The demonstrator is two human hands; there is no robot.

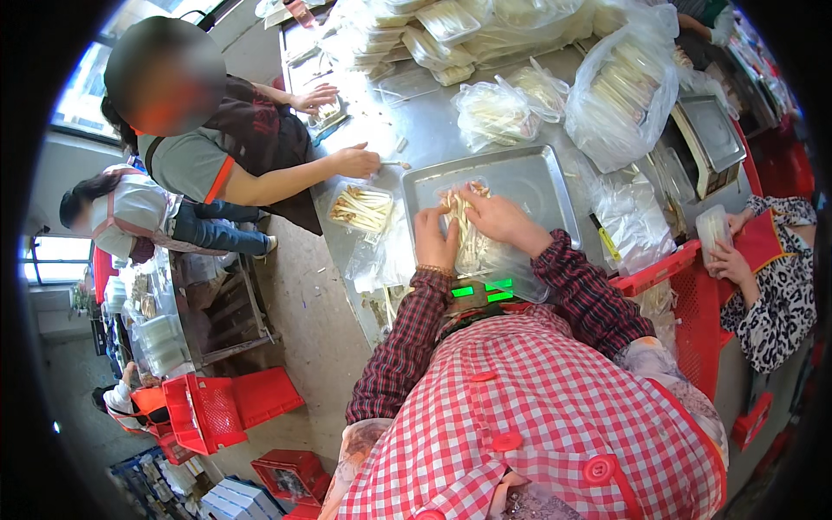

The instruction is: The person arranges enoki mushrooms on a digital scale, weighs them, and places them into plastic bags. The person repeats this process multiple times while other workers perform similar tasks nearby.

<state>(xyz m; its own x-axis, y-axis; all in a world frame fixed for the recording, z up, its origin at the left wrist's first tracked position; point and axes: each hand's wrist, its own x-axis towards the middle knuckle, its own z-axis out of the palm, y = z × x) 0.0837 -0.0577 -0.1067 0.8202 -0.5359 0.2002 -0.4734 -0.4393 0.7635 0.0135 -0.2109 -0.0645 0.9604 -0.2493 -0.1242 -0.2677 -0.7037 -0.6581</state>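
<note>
My left hand (435,242) rests along the left side of a filled clear plastic punnet (480,260), its fingers curled at the edge. My right hand (504,221) reaches over from the right, with fingertips on the pale, brown-tipped stalks (460,203), which look like long-stemmed mushrooms. Whether either hand pinches a stalk is hidden by the fingers. Under the punnet lies a shallow metal tray (552,195). Close to my apron, a scale display (499,290) glows green. Another filled punnet (361,207) stands left of the metal tray.
Bagged stalks (497,114), a large full bag (624,97) and stacked punnets (448,23) crowd the table's far side. A yellow box cutter (606,237) lies by plastic bags (634,224). A co-worker's hand (356,161) is near at left; a red crate (692,325) stands right.
</note>
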